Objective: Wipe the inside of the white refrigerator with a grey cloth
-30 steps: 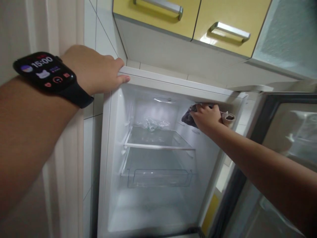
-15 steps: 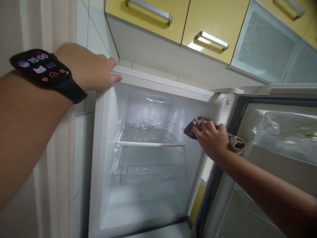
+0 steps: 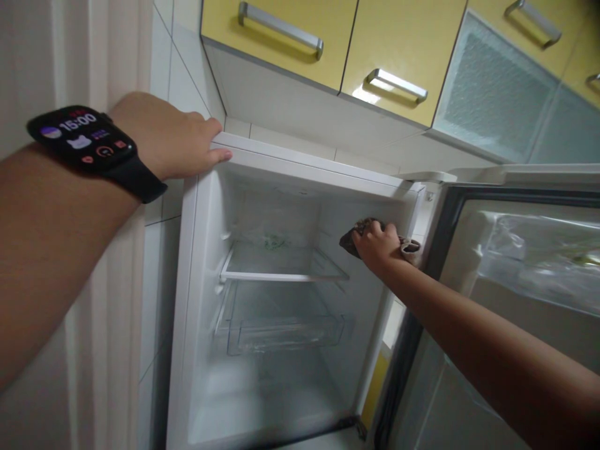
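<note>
A small white refrigerator (image 3: 180,325) stands with its door (image 3: 469,350) swung out to the right. At its upper left corner, my left hand (image 3: 182,140) grips the edge, thumb on the front and the other fingers over the top. A dark watch sits on that wrist. Inside, near the right wall, my right hand (image 3: 379,247) is closed around a crumpled brown patterned cloth (image 3: 349,242). The cloth appears to lie against the wall, and a folded end sticks out behind my hand. Left of it, a glass shelf (image 3: 281,276) bears something in clear plastic (image 3: 276,240).
Lower in the compartment is a clear plastic bin (image 3: 290,334). A transparent door rack (image 3: 529,262) holds plastic-wrapped contents. Yellow cabinets (image 3: 398,37) with metal handles hang overhead. A pale curtain-like surface (image 3: 103,300) runs along the left, beside wall tiles.
My right hand has moved left and deeper into the refrigerator with the cloth. My left hand keeps its hold on the corner. The interior looks dimmer, and the view has shifted slightly.
</note>
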Demonstrator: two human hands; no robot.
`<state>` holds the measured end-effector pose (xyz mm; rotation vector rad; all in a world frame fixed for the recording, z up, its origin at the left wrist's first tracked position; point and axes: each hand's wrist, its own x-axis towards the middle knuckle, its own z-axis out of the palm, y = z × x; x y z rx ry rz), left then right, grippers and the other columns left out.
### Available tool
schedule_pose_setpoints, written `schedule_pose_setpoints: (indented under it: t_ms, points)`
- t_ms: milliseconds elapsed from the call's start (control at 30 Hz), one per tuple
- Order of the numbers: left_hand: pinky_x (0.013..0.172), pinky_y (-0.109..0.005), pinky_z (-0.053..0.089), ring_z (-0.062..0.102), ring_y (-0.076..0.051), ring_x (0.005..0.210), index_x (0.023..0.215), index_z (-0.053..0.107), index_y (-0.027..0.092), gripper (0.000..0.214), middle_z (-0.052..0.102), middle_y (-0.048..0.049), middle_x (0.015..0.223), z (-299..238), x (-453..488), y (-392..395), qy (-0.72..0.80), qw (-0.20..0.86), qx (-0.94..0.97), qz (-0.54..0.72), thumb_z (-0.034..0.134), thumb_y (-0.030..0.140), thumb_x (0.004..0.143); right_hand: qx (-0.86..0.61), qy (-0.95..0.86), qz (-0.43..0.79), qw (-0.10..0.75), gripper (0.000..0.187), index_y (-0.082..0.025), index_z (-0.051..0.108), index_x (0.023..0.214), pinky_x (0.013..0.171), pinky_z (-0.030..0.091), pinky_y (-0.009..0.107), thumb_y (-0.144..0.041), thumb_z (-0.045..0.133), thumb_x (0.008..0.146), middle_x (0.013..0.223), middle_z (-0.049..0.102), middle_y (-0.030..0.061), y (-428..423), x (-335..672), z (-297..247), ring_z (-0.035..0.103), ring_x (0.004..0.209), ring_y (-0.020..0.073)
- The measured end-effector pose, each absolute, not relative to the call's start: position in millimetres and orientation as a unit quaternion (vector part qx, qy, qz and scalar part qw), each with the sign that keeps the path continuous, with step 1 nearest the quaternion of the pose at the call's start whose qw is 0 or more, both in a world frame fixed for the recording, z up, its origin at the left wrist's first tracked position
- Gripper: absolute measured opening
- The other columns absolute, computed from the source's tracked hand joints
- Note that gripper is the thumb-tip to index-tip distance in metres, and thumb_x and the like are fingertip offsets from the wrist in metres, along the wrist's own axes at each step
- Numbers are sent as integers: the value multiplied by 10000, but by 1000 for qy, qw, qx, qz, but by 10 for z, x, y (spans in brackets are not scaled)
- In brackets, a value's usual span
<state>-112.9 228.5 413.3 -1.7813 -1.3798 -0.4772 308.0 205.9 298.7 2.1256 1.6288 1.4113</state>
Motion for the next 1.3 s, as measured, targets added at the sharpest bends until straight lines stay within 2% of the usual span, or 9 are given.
schedule_pose_setpoints:
  t_ms: [133,367,533,667,767,933,1100,1200,1300]
  points:
    - [899,-643,511,657,-472,1097,1311,570,125,758,661,-221,1258,4130,-1123,2258,-552,394,-706,-202,138,656,984,699,542,463,52,382,-200,663,1117,835,318,514,-202,306,978,1111,691,216,2196,3096,2997,507,1153,387]
    - [1019,-696,410,536,-525,1298,1414,519,150,708,591,-218,1414,4121,-1102,2241,-571,328,-717,-230,253,639,978,694,546,469,22,434,-192,669,1184,847,289,492,-221,280,995,1260,653,236,2502,3222,2964,502,1168,381]
    - [959,-650,463,610,-471,1180,1386,520,163,782,623,-210,1374,4121,-1106,2246,-569,371,-706,-201,123,686,960,695,551,462,-3,484,-146,684,1174,841,275,480,-232,237,1010,1238,649,255,2712,3264,2898,483,1125,360]
    - [929,-635,476,621,-459,1135,1382,538,168,848,640,-206,1326,4126,-1107,2245,-574,383,-699,-186,55,702,933,697,552,456,-9,507,-153,684,1190,844,268,478,-231,216,1012,1253,641,253,2781,3283,2789,472,1115,352]
    - [968,-677,428,592,-494,1176,1398,551,164,877,627,-219,1333,4126,-1118,2267,-572,360,-707,-211,97,731,907,697,555,453,-3,510,-185,677,1210,857,275,474,-253,209,1018,1283,629,229,2774,3299,2683,474,1134,337]
    - [987,-704,410,569,-481,1214,1416,535,237,840,627,-171,1365,4122,-1131,2285,-576,343,-707,-225,125,756,897,703,558,440,15,490,-209,671,1206,862,299,466,-253,224,1008,1344,604,218,2692,3270,2541,491,1159,340]
    - [983,-700,419,562,-496,1237,1427,525,175,803,609,-210,1390,4117,-1088,2193,-573,338,-712,-227,176,699,929,712,563,418,29,444,-202,681,1159,877,329,480,-235,272,990,1304,639,217,2583,3201,2495,513,1181,358]
    - [1009,-706,403,549,-479,1264,1442,508,238,770,605,-169,1417,4110,-1076,2161,-576,324,-714,-230,182,706,923,726,565,391,42,415,-197,687,1171,891,353,485,-203,323,972,1271,669,217,2548,3150,2458,529,1197,346]
    - [1001,-702,417,554,-455,1250,1437,501,303,764,622,-118,1403,4102,-1092,2178,-574,329,-713,-233,156,733,908,749,560,348,64,376,-200,743,1053,876,385,474,-155,389,936,1184,719,201,2527,3084,2385,574,1160,328]
